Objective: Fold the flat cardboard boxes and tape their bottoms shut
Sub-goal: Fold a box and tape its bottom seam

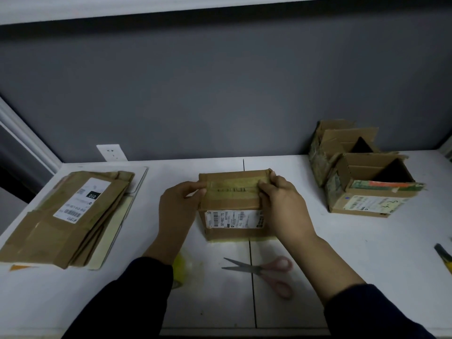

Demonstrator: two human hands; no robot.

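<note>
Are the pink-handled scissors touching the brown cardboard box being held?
Apart: the head view shows bare white table between the pink-handled scissors and the brown cardboard box.

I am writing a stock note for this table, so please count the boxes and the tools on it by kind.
Set-up boxes: 3 (middle box, two open boxes at the right)
Stack of flat boxes: 1, sheets not countable
Scissors: 1
Tape roll: 1, partly hidden
Yellow-black tool, right edge: 1
Total: 7
</note>
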